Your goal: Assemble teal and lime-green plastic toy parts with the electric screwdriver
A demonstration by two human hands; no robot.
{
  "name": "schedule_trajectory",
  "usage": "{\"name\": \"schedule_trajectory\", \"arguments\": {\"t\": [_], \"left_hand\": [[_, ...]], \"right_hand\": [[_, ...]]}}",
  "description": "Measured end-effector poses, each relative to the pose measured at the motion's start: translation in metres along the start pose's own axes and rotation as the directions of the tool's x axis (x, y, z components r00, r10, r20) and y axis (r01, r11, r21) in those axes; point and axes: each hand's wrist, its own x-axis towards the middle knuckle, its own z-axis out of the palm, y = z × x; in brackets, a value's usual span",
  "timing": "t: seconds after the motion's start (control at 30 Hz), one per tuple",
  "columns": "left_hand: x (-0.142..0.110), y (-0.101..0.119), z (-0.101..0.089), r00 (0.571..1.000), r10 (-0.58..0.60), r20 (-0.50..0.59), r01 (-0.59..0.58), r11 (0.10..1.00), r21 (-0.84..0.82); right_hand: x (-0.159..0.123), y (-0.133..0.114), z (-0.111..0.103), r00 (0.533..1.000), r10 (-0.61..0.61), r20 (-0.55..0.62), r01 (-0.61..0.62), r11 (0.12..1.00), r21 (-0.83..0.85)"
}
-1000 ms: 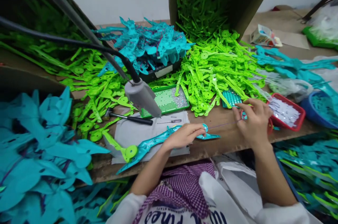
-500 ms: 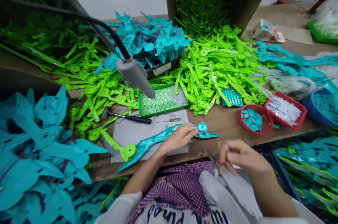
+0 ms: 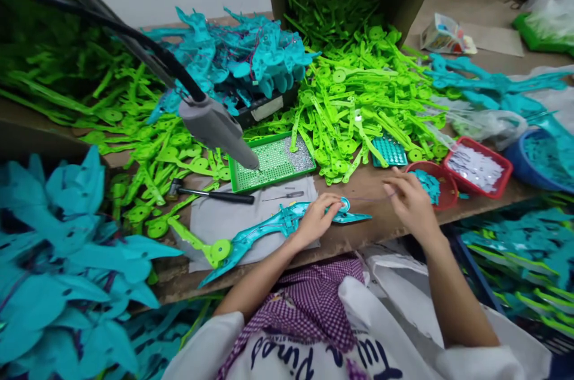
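A long curved blue plastic toy bow (image 3: 253,238) lies across the grey cloth at the table's front edge. A green arm with a round disc (image 3: 219,253) sits at its left end, and a small blue wheel (image 3: 345,205) shows near its right end. My left hand (image 3: 316,218) is closed over the right part of the bow, fingertips pinched at the wheel. A thin purple string (image 3: 368,198) runs from there to my right hand (image 3: 413,207). My right hand is raised over the table, its thumb and forefinger pinching the string.
Behind the cloth lie a hammer (image 3: 215,193), a screwdriver (image 3: 283,195) and a green tray (image 3: 264,180) with small metal pieces. A grey power-tool head (image 3: 219,129) hangs above. Green parts (image 3: 359,111) are heaped behind; red baskets (image 3: 448,192) stand right.
My right hand has risen from near my lap up and forward over the table, and the string is now stretched. My left fingertips have moved onto the wheel.
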Motion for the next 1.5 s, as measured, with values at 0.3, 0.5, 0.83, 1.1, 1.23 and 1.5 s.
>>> {"name": "schedule_trajectory", "arguments": {"t": [0.3, 0.5, 0.83, 1.1, 1.23, 1.5], "left_hand": [[-0.006, -0.008, -0.023, 0.991, -0.134, -0.021, 0.134, 0.949, 0.285], [-0.008, -0.012, -0.029, 0.987, -0.141, 0.071, 0.110, 0.935, 0.336], [-0.007, -0.014, -0.029, 0.982, -0.175, 0.065, 0.139, 0.920, 0.366], [-0.042, 0.052, -0.019, 0.958, 0.104, 0.267, -0.083, 0.993, -0.089], [-0.043, 0.053, -0.008, 0.920, -0.026, 0.392, 0.132, 0.960, -0.246], [-0.057, 0.044, -0.067, 0.961, -0.196, 0.193, 0.231, 0.957, -0.177]], "right_hand": [[0.039, -0.020, 0.038, 0.976, -0.129, -0.178, 0.123, 0.991, -0.048], [-0.013, 0.037, 0.018, 0.997, -0.071, -0.012, 0.060, 0.911, -0.408], [-0.095, -0.010, -0.044, 0.847, 0.143, 0.511, -0.213, 0.974, 0.081], [-0.024, -0.077, 0.000, 0.846, 0.072, 0.528, -0.432, 0.673, 0.600], [-0.001, -0.086, 0.006, 0.846, -0.034, 0.533, -0.405, 0.609, 0.682], [-0.006, -0.062, -0.006, 0.821, 0.027, 0.570, -0.351, 0.812, 0.467]]}}
